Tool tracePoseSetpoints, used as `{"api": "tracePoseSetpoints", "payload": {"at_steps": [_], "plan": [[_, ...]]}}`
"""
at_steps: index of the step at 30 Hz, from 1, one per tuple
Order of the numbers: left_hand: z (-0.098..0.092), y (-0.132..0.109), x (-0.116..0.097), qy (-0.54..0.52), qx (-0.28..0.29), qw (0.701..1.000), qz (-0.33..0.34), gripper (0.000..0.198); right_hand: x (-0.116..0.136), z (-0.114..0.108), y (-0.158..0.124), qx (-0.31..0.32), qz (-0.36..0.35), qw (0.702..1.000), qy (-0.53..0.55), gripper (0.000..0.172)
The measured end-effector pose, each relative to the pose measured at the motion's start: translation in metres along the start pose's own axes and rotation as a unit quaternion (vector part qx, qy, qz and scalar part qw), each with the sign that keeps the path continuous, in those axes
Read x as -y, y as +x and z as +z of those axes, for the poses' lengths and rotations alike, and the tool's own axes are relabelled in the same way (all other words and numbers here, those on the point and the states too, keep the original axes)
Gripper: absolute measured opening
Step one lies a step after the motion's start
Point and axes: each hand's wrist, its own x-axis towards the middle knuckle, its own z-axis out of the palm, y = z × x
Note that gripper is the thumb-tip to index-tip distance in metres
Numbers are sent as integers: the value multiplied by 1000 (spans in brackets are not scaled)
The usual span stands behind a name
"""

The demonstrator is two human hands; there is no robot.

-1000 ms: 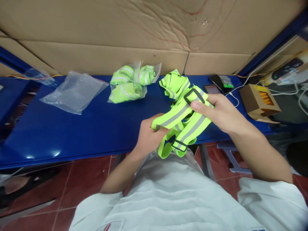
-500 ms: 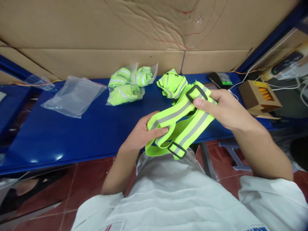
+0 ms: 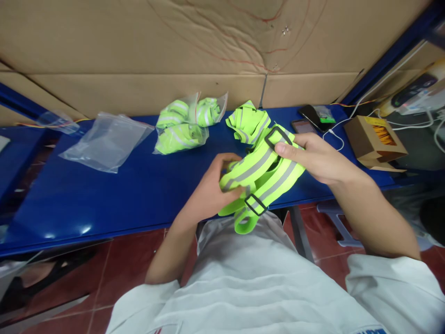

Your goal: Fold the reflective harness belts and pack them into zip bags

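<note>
A neon-yellow reflective strap (image 3: 259,169) with grey stripes and black buckles hangs looped between my two hands, above the front edge of the blue table. My right hand (image 3: 314,155) is closed on its upper right end, the thumb pressed beside a black buckle. Around the left folds my left hand (image 3: 215,188) is closed, its thumb over the webbing and its other fingers partly hidden behind. Another black buckle and a loose loop dangle at the bottom. Just behind lies a bundled reflective strap (image 3: 247,121) on the table.
Clear bags packed with yellow straps (image 3: 184,134) lie at the back middle. Flat clear zip bags (image 3: 106,141) are to the left on the blue table (image 3: 146,195). Toward the right are phones (image 3: 311,118), a white cable (image 3: 335,134) and a cardboard box (image 3: 375,139). A cardboard wall (image 3: 139,41) stands behind.
My hands have come closer together, bunching the strap. The left hand has moved slightly up and right, the right hand a little left. A loop now hangs lower at the bottom.
</note>
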Motion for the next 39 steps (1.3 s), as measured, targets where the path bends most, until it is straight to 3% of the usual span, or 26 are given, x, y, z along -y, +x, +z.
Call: {"api": "tracePoseSetpoints", "payload": {"at_steps": [2,4,7,11,13,18,21,26,28,31,33,36,39], "plan": [[-9,-1,2,-30,99,994,21,119,1,2,2,-9,-4,1000,-20,54],[-20,1,1,-95,159,982,36,141,3,4,1,-8,-26,998,-54,53],[-24,9,-8,-199,156,967,40,126,10,10,-2,24,-71,993,-87,48],[-6,22,-24,-230,130,964,-18,102,25,15,-8,59,-129,980,-137,41],[1,24,-26,-244,104,964,-28,87,31,13,-11,45,-158,973,-161,36],[-2,18,-12,-274,10,960,61,48,34,3,-12,-26,-165,974,-151,32],[-6,14,-9,-283,19,958,51,30,30,-1,-9,-38,-147,981,-123,35],[-3,11,-14,-342,41,939,-12,26,24,-2,-6,-79,-147,978,-125,41],[-3,10,-15,-342,97,933,-60,27,23,-2,-6,-92,-152,973,-143,44],[-6,8,-17,-380,221,885,-153,34,22,-2,-7,-98,-161,969,-159,47],[-8,8,-18,-399,242,864,-189,40,22,-1,-7,-94,-165,969,-158,46],[-6,10,-14,-419,233,852,-210,52,21,0,-6,-97,-169,969,-152,47],[3,14,-4,-445,296,823,-192,64,20,1,-5,-103,-160,973,-130,49]]}}
